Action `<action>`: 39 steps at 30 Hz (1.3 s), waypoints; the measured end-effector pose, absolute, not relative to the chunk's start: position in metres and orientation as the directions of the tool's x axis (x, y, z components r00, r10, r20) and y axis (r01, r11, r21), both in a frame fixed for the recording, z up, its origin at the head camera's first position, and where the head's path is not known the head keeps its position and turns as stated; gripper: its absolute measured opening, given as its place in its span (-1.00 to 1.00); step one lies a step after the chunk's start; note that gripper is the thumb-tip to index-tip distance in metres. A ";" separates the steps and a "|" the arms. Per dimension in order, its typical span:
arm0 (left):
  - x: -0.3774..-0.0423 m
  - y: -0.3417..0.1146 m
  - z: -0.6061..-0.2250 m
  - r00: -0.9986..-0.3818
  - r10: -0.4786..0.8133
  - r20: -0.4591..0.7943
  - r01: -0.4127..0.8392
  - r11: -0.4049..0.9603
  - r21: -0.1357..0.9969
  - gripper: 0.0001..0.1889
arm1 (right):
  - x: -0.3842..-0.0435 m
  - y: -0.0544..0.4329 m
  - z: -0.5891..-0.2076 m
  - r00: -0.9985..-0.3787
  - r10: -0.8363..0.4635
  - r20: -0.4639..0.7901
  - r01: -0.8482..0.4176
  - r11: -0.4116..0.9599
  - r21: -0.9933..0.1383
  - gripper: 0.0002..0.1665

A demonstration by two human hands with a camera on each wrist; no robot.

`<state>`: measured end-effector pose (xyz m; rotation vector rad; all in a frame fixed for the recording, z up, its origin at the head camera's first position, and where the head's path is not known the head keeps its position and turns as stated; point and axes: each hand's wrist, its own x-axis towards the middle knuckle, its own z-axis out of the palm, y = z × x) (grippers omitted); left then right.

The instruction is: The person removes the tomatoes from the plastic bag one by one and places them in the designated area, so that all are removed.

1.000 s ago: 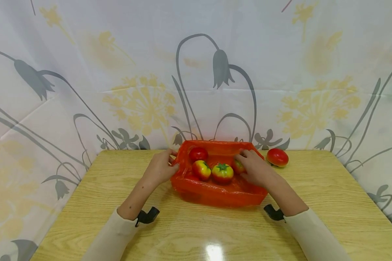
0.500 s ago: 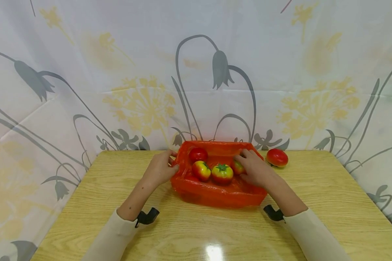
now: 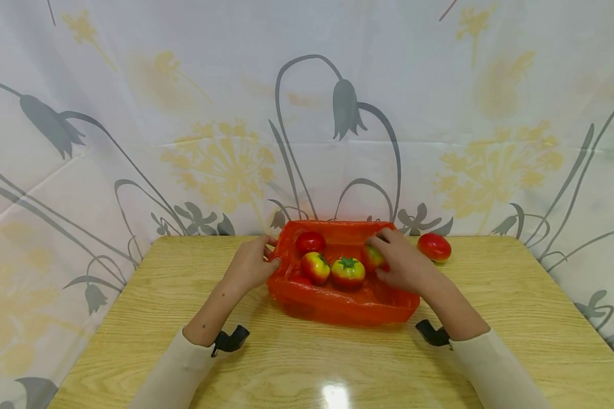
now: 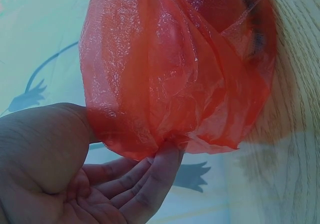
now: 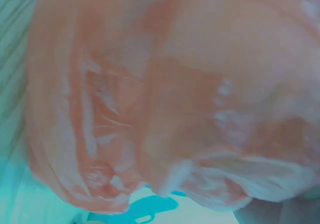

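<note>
A translucent red plastic bag (image 3: pixel 337 309) stands open in a box-like shape at the back of the table. My left hand (image 3: pixel 249 263) pinches its left edge; in the left wrist view the bunched plastic (image 4: pixel 170 84) meets the fingertips. Inside the bag, my right hand (image 3: pixel 404 264) grips a red and yellow-green tomato (image 3: pixel 372 258) at the right end, its far side hidden by the hand. Beside it lie a yellow-red tomato with a green leafy top (image 3: pixel 348 272), another yellow-red tomato (image 3: pixel 315 267) and a round red fruit (image 3: pixel 310 242).
A red oval fruit (image 3: pixel 434 247) lies on the wooden table (image 3: pixel 297 369) right of the bag. A floral cloth (image 3: pixel 225 85) hangs behind the table's back edge. Black wrist-camera mounts (image 3: pixel 231 339) sit under both forearms.
My right hand has shifted slightly to the right, and more of the tomato in its fingers shows. The left hand keeps its place on the bag's edge.
</note>
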<state>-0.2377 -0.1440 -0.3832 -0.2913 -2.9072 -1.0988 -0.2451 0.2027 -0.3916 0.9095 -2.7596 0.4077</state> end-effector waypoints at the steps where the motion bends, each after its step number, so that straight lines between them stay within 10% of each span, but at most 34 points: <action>1: -0.238 -0.144 -0.383 -0.982 0.168 0.085 0.182 0.735 0.654 -0.59 | -0.244 0.203 -0.390 -0.789 -0.546 0.282 -0.605 0.770 -0.203 -0.33; 39: -0.237 -0.144 -0.382 -0.983 0.172 0.063 0.170 0.734 0.657 -0.60 | -0.229 0.233 -0.346 -0.840 -0.445 0.309 -0.534 0.777 -0.333 -0.33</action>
